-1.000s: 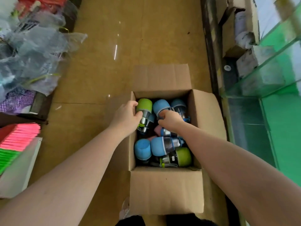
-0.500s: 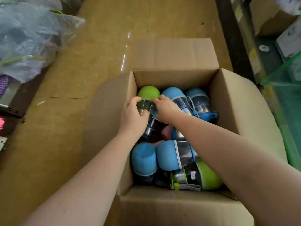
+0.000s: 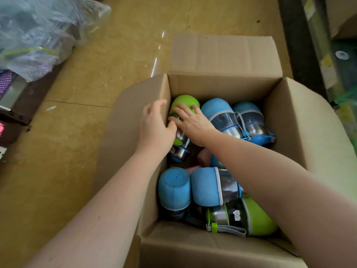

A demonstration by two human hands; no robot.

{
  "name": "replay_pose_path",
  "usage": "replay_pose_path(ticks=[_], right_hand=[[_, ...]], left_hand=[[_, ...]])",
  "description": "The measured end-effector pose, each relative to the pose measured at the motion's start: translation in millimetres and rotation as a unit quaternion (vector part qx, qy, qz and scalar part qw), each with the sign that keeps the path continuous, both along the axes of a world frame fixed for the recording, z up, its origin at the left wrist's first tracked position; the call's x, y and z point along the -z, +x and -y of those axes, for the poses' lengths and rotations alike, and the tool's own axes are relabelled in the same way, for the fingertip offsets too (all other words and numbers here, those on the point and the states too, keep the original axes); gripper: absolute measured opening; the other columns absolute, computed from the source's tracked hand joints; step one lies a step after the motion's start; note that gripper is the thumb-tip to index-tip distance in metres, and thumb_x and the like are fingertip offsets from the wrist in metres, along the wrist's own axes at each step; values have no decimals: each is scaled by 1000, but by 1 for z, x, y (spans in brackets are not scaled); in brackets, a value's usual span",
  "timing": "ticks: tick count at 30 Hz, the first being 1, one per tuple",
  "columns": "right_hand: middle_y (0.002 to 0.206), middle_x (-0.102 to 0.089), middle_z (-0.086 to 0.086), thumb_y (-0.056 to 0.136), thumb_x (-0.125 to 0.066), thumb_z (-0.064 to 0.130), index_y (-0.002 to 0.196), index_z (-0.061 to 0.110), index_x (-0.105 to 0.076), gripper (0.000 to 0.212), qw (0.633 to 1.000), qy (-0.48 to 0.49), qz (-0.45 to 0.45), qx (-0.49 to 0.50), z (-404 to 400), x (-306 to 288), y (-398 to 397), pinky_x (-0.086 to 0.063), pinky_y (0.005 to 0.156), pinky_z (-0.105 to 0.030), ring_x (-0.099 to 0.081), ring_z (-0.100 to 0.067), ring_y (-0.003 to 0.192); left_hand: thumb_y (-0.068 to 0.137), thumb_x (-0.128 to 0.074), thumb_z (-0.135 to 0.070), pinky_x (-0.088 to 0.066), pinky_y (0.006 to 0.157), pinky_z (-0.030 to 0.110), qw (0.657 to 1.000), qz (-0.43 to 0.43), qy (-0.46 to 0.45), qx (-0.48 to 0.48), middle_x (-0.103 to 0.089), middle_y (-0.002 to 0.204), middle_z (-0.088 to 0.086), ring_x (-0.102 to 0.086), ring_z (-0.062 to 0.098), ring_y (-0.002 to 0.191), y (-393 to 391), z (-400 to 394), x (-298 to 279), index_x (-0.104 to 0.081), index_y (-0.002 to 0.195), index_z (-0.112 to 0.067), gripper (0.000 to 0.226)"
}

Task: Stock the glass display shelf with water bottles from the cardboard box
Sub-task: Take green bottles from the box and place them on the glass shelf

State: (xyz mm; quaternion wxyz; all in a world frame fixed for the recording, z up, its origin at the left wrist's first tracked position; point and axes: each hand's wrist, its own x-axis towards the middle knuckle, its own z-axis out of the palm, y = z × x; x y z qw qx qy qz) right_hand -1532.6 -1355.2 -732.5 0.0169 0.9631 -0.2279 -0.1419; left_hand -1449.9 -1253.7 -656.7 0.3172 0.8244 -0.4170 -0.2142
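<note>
Both hands meet on the green bottle (image 3: 184,105), its long axis running away from them: left hand (image 3: 154,128) curled round its near side, right hand (image 3: 190,122) spread flat on top

The floor (image 3: 108,60) is a tan, glossy surface with thin seams crossing it and a bright streak of reflected light near the upper middle of the frame. An open cardboard box (image 3: 222,55) stands directly on it, filling the centre and lower right, its flaps folded outward. In the upper left corner a heap of clear plastic bags (image 3: 38,33) lies on the floor, with a dark, low tray or crate (image 3: 17,113) just below it at the left edge. Along the right edge runs a dark strip (image 3: 297,45), and another cardboard carton (image 3: 342,16) sits in the upper right corner.
</note>
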Motion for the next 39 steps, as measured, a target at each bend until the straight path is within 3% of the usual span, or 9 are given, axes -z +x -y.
replay_pose_path(ticks=[6, 13, 22, 26, 29, 31, 34, 36, 39], right_hand=[[159, -3, -7, 100, -33, 17, 150, 18, -16, 53, 1000, 6, -6, -4, 3, 1, 3, -11, 114, -55, 0, -24, 147], [160, -1, -4, 99, -35, 19, 150, 24, -17, 54, 1000, -8, -5, -20, 11, 5, 0, -12, 111, -61, 0, -23, 147], [160, 0, -2, 91, -53, 23, 151, 24, -11, 73, 1000, 14, 2, -24, 21, 2, -13, -26, 109, -53, 1, -22, 147], [159, -7, -1, 83, -66, 34, 150, 23, -16, 85, 992, 88, 80, 37, 21, 2, -15, -30, 110, -45, -4, -21, 147], [157, -17, -5, 75, -76, 37, 147, 16, -27, 89, 961, 183, 182, 95, 20, -5, -16, -27, 114, -41, -12, -23, 146], [155, -23, -6, 71, -80, 35, 145, 13, -33, 90, 934, 234, 230, 143, 17, -13, -16, -23, 114, -30, -18, -22, 145], [134, -52, -4, 71, -80, 29, 133, 12, -47, 72, 888, 283, 297, 208, 9, -27, -16, -33, 89, -13, -47, -20, 126], [120, -61, -1, 71, -79, 27, 128, 13, -48, 66, 858, 311, 322, 252, 2, -34, -17, -35, 78, -14, -56, -17, 111], [118, -60, 2, 73, -79, 29, 130, 14, -45, 68, 821, 338, 344, 305, -6, -42, -22, -35, 81, -17, -55, -14, 110]], left_hand=[[85, -59, -7, -36, 100, 30, 999, 32, 7, 9, -43, 133, 5, -53, 30, 112, 1, 5, 1, -46, 132, -17, 50], [83, -60, -3, -38, 103, 36, 999, 40, 11, 10, -41, 135, 7, -55, 32, 112, 2, 6, 3, -46, 133, -17, 53], [88, -55, -5, -31, 99, 21, 999, 31, -8, -15, -41, 137, 5, -45, 21, 125, 2, 3, 2, -46, 133, -18, 47], [91, -53, -10, -28, 96, 16, 999, 25, -23, -20, -42, 138, 3, -43, 17, 126, 2, 6, -2, -46, 133, -20, 44], [91, -52, -11, -29, 96, 19, 999, 24, -35, -28, -44, 136, 4, -44, 17, 125, 1, 7, -5, -47, 132, -20, 42], [91, -51, -12, -29, 96, 20, 998, 25, -38, -32, -45, 135, 4, -45, 18, 124, 0, 7, -6, -48, 131, -19, 41], [91, -51, -12, -29, 97, 22, 997, 31, -50, -43, -47, 134, 6, -45, 20, 123, 0, 6, -8, -47, 131, -16, 40], [92, -50, -13, -29, 97, 22, 996, 35, -60, -52, -47, 134, 7, -44, 21, 123, 0, 3, -11, -47, 132, -14, 40], [92, -51, -15, -30, 97, 24, 995, 36, -70, -62, -48, 134, 8, -45, 22, 122, 3, -4, -20, -47, 131, -14, 39]])
